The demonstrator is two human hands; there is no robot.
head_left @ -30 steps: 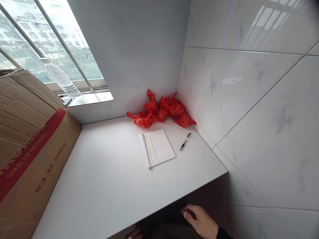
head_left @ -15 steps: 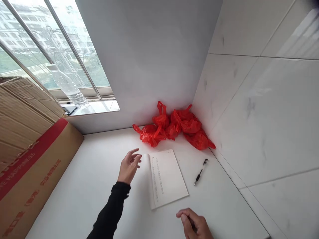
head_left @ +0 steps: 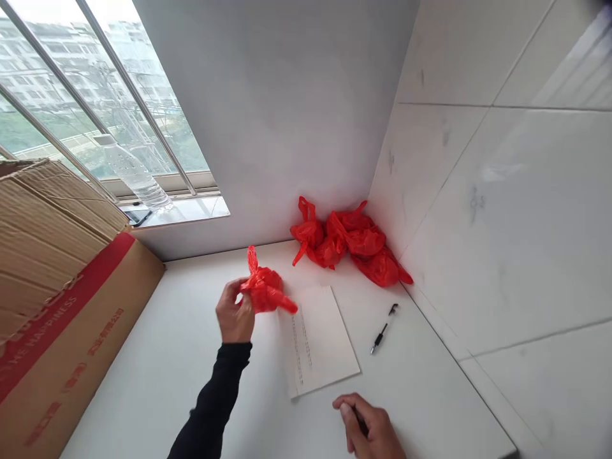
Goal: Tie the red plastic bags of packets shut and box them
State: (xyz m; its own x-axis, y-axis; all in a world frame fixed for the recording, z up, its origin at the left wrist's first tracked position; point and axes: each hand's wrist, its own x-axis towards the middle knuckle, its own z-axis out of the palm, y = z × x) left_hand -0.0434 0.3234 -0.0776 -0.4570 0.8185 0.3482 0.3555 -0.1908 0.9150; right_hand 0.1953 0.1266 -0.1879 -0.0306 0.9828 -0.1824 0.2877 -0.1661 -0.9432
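Observation:
My left hand (head_left: 237, 312) pinches a tied red plastic bag (head_left: 266, 290) by its gathered edge. The bag hangs over the left of the white table, partly covering the upper left corner of an opened notebook (head_left: 322, 338). Lines of small print run along the notebook's left side. Below that page, near the front, my right hand (head_left: 369, 426) is loosely curled, thumb against the fingers, and nothing shows in it. To the right of the notebook lies a black and clear pen (head_left: 384, 329), its cap end pointing away from me.
More red plastic bags (head_left: 361, 239) are heaped in the back corner against the walls. A cardboard box (head_left: 71, 344) stands along the left side of the table (head_left: 157, 357). On the window sill are a water bottle (head_left: 136, 172) and a phone (head_left: 138, 217).
My left hand has taken hold of the leftmost red bag and drawn it left and toward me, off the heap. My right hand has barely shifted.

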